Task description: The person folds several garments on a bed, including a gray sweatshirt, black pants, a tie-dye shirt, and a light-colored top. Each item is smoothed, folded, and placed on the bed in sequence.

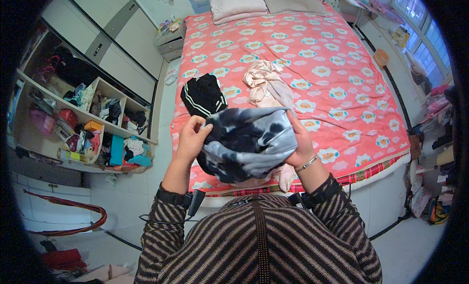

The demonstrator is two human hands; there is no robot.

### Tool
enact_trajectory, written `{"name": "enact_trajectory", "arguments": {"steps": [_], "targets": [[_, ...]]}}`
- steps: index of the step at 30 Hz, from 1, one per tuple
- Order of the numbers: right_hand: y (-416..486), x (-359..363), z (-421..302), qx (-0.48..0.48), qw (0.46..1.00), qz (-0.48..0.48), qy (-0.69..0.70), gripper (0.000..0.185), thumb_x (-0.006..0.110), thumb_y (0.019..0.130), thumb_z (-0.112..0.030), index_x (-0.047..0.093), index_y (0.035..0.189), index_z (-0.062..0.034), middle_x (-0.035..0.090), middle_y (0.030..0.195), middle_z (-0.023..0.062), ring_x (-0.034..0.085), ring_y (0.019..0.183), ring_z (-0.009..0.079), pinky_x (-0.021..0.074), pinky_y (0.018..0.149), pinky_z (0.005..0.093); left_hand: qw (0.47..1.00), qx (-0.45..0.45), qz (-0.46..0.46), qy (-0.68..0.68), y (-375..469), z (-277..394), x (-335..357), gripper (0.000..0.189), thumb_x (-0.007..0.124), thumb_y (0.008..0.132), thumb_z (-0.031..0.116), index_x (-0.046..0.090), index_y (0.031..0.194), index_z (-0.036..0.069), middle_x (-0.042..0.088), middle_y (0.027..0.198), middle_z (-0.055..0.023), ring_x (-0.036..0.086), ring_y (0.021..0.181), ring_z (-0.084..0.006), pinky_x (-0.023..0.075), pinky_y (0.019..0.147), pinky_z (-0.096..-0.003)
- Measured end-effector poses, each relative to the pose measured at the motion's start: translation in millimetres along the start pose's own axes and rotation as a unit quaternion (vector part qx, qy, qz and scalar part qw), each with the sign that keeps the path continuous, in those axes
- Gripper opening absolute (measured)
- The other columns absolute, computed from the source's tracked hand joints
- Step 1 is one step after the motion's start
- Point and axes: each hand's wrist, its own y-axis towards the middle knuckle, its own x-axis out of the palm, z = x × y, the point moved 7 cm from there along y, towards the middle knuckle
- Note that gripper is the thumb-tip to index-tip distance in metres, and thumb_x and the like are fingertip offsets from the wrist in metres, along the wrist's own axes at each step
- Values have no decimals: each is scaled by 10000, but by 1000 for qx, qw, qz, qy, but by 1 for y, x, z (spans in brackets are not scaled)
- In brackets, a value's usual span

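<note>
Between my hands hangs a black, grey and white mottled garment (249, 148), held up above the near part of the bed. My left hand (192, 137) pinches its left edge between thumb and fingers. At the opposite side my right hand (302, 143) has hold of the cloth, with some fingers hidden behind or inside it. Just beyond the garment lies a black piece of clothing with white stripes (203, 95) on the bed. A crumpled pale pink satin garment (267, 82) lies to its right. Some pink cloth (285, 177) shows beneath the mottled garment.
The bed (329, 91) has a coral cover with a sheep pattern and pillows (238, 5) at its head. On the left stands an open shelf unit (110, 126) full of clothes and boxes. A nightstand (170, 44) is beyond it. Piled items (436, 112) line the right side.
</note>
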Motion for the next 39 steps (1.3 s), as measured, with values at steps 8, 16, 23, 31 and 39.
{"name": "enact_trajectory", "arguments": {"steps": [8,16,23,31,39], "targets": [[13,-1,43,55,995,37,-68,391,437,1010,-318,534,1229,-9,646,1123,129,641,1005,248,510,901,399,942,-28,-275,-189,-46,-17,93,191,541,939,177,604,1052,37,630,968,-44,590,917,-143,454,863,-296],[11,33,82,125,985,-79,-85,293,506,994,-241,580,1161,-12,655,1086,92,642,973,198,503,900,354,842,-279,-255,-385,-51,-75,158,495,547,925,241,435,1355,24,560,1251,-76,546,1126,-198,429,984,-352],[-2,44,68,59,973,-68,-212,280,519,990,-244,604,1146,-28,653,1085,45,607,1001,149,460,906,326,853,-264,-298,-337,-51,-57,162,464,560,922,225,464,1326,19,576,1230,-78,563,1094,-196,448,958,-352],[-11,51,49,41,963,-67,-259,224,573,958,-209,616,1103,-43,655,1020,9,606,926,105,469,840,292,869,-239,-335,-274,-51,-40,167,428,576,919,206,498,1293,13,594,1205,-81,582,1058,-194,469,928,-351],[-14,11,15,-30,900,14,-434,350,647,905,-184,590,1194,6,627,1136,39,579,1009,119,442,905,279,893,-190,-337,-230,-51,-15,141,394,591,916,188,532,1260,8,613,1180,-83,602,1022,-192,491,898,-350]]}}
